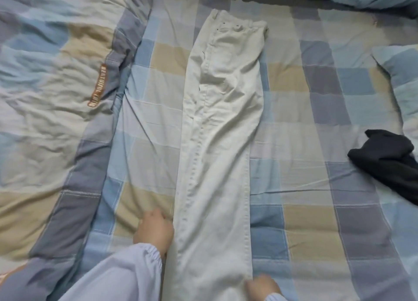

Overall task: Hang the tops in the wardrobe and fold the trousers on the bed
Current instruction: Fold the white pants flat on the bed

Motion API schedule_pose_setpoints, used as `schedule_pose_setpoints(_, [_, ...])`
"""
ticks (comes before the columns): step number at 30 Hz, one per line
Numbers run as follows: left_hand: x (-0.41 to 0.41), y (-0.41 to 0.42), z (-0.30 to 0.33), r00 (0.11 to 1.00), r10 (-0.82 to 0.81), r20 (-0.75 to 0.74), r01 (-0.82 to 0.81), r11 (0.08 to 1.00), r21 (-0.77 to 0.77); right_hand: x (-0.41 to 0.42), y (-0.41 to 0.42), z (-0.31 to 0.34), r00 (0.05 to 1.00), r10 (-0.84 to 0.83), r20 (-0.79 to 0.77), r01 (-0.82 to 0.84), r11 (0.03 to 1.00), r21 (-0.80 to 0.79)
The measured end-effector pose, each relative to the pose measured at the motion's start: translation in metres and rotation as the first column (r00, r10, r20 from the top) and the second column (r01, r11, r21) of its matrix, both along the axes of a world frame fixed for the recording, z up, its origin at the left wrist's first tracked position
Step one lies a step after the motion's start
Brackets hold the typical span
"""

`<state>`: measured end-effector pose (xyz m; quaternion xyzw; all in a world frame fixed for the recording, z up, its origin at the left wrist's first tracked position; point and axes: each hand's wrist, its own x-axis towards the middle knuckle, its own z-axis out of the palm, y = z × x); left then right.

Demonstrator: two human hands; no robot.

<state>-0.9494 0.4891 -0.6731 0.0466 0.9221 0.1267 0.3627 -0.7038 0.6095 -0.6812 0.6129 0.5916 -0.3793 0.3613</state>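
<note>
Scanning from the left, I see a rumpled duvet (pixel 56 92), then my left hand (pixel 153 230) with fingers curled at the trousers' (pixel 217 165) left edge, seemingly pinching it. Cream trousers lie lengthwise on the bed (pixel 316 187); right hand (pixel 262 287) grasps their right edge; dark garment (pixel 389 165) far right.

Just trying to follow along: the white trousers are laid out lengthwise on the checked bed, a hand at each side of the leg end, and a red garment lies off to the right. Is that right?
Nearly. The garment to the right is black, not red, as the head view shows. The rest holds: the white trousers lie lengthwise on the checked bed, with the left hand and right hand at either side of the leg end.
</note>
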Motion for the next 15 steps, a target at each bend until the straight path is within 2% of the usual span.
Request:
schedule_pose_setpoints(4, [-0.054, 0.067, 0.016, 0.957, -0.206, -0.203, 0.238, 0.96, 0.147, -0.045, 0.03, -0.002, 0.99, -0.064, -0.125, 0.087, 0.978, 0.189])
schedule_pose_setpoints(7, [-0.087, 0.112, 0.015, 0.9, -0.348, -0.262, 0.392, 0.909, 0.14, -0.079, 0.054, -0.012, 0.973, -0.078, -0.216, 0.135, 0.954, 0.266])
schedule_pose_setpoints(11, [-0.113, 0.146, -0.006, 0.894, -0.392, -0.215, 0.425, 0.896, 0.132, -0.119, 0.093, -0.017, 0.954, -0.078, -0.29, 0.189, 0.907, 0.376])
schedule_pose_setpoints(15, [-0.129, 0.178, -0.023, 0.874, -0.397, -0.282, 0.436, 0.895, 0.091, -0.164, 0.142, -0.021, 0.921, -0.062, -0.384, 0.245, 0.859, 0.449])
